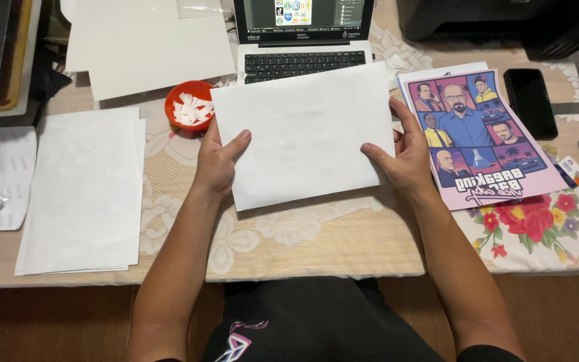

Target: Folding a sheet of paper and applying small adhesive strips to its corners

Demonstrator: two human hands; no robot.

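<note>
White sheet (303,131) at worktop (343,245) centre, near laptop (303,40); left hand (217,161) and right hand (403,154) pinch its side edges, fingers grasping sheet. Seems light, thin, floppy, creases easily; best hold by opposite edges, gently

Lace-covered table (343,245) under paper stacks (82,194)

Warm, even indoor light, soft shadows under the paper, sharp focus throughout.
</note>
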